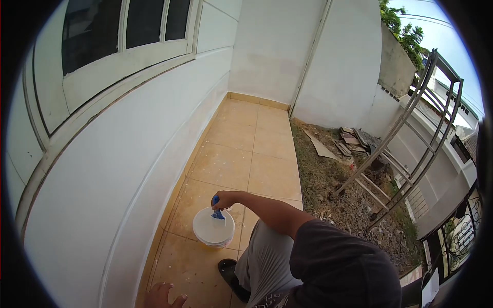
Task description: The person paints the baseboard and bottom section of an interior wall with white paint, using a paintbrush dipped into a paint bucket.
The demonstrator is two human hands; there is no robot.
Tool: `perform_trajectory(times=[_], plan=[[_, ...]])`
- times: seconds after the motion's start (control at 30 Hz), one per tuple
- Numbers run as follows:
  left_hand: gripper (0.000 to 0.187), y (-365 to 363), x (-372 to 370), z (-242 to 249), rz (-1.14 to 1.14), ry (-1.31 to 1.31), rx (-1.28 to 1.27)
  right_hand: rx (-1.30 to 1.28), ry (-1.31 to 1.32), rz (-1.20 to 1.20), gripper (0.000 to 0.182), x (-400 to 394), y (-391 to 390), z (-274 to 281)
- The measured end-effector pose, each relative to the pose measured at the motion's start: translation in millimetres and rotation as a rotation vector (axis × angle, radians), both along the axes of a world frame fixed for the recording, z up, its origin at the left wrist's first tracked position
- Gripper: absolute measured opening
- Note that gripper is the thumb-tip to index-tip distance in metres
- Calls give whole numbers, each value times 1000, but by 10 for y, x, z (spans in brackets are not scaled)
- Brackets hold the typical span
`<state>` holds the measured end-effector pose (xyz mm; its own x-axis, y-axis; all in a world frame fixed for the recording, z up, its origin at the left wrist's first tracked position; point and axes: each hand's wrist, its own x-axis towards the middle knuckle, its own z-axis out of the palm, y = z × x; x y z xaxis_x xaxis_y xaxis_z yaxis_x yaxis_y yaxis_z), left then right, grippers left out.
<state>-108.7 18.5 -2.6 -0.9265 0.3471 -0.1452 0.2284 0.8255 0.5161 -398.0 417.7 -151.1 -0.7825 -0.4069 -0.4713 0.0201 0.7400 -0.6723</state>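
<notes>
My right hand [226, 200] is closed around the blue handle of a paintbrush [218, 214]. The brush points down at the white surface inside the rim of a round bucket [214, 242]; its bristle end is hard to make out. The bucket stands on the tiled floor, close to the base of the wall. Low in the view, my left hand [163, 296] shows only in part, fingers apart and holding nothing, left of my black shoe [233, 280].
Along the left runs a white wall [138, 179] with a framed window [92, 36]. Orange floor tiles [226, 159] are speckled white. A metal ladder [405, 138] stands on the soil [354, 205] to the right, near stacked boards [352, 141].
</notes>
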Motion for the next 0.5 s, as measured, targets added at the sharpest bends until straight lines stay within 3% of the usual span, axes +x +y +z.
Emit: perform_trajectory(times=[0.13,0.5], plan=[[48,-57,-17,-113,24,87,25,-44,-23,-47,22,-89,12,-249],[46,-167,109,-49,36,56,56,14,23,-3,24,149,-214,-79]])
